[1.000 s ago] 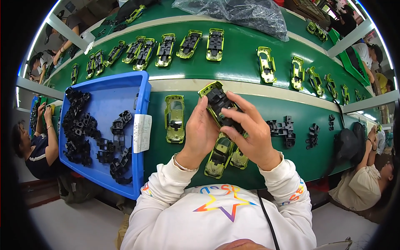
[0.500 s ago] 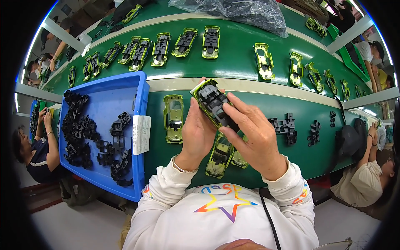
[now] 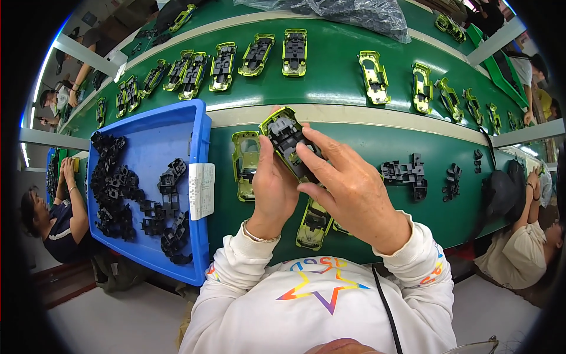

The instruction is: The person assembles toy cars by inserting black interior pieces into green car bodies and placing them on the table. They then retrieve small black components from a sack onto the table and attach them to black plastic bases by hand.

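Both hands hold one lime-green toy car shell (image 3: pixel 282 130) upside down above the green table, with a black insert part (image 3: pixel 289 143) seated in it. My left hand (image 3: pixel 272 187) grips the shell from below and the left. My right hand (image 3: pixel 348 186) holds it from the right, its fingers pressing on the black insert. Under my hands lie two more green car shells (image 3: pixel 312 224), partly hidden. Another shell (image 3: pixel 245 164) lies just left of my left hand.
A blue tray (image 3: pixel 197 121) at the left holds several black plastic parts (image 3: pixel 115 192) and a white label. Black parts (image 3: pixel 407 173) lie right of my hands. Several green car shells (image 3: pixel 295 52) ride the green conveyor behind. Other people sit at both sides.
The held shell has moved up and slightly left, away from my body. My right fingers have shifted onto the black insert.
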Available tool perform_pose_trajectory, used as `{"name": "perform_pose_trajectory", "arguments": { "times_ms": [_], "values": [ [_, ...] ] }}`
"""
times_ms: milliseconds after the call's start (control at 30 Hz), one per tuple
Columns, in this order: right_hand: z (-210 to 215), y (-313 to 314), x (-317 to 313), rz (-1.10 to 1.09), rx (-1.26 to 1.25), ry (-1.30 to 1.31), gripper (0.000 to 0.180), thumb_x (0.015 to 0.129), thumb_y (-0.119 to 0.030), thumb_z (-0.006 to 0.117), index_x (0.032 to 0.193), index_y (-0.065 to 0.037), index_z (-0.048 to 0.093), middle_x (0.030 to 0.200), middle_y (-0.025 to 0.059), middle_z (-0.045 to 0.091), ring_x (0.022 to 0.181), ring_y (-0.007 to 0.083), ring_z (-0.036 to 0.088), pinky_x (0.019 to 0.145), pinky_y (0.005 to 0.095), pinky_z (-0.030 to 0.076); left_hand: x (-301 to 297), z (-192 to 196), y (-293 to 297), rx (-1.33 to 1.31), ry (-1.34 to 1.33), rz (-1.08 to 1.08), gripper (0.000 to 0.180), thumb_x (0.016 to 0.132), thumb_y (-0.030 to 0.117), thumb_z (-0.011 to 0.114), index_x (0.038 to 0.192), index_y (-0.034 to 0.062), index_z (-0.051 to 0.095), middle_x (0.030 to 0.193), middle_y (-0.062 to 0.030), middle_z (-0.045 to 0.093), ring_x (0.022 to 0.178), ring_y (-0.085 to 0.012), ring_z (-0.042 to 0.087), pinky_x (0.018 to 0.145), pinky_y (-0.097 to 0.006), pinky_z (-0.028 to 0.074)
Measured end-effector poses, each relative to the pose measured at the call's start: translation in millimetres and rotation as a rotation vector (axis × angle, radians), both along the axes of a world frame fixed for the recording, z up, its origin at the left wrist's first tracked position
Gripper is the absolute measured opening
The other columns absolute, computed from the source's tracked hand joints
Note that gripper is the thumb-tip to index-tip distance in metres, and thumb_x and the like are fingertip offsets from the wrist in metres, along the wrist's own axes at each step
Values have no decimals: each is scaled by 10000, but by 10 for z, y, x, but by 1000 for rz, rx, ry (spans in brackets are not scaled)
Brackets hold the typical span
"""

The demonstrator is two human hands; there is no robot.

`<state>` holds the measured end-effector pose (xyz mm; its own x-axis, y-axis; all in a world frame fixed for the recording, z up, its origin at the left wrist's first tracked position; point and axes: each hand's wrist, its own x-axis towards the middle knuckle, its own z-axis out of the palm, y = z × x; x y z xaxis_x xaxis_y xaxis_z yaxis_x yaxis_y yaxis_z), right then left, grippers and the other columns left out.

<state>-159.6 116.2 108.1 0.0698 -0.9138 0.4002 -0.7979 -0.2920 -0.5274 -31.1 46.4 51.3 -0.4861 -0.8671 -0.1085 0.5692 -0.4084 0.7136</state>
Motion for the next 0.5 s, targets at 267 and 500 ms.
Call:
{"name": "perform_pose_trajectory", "arguments": {
  "times_ms": [267,500],
  "values": [
    [-70,31,-1,-53,-86,-98,473,753,-22,769,1202,15,623,1327,155,603,949,318,647,798,377,548,-33,9,17,16,58,0,564,1090,457,201,1551,138,265,1367,-119,529,1267,-236,522,1096,-413,412],
    [15,30,-14,-60,-42,68,458,772,-101,764,1193,12,625,1307,145,616,901,295,635,778,384,542,-21,-23,24,13,48,-9,564,1091,454,207,1539,121,291,1373,-107,535,1272,-235,524,1097,-408,412]
  ]
}}
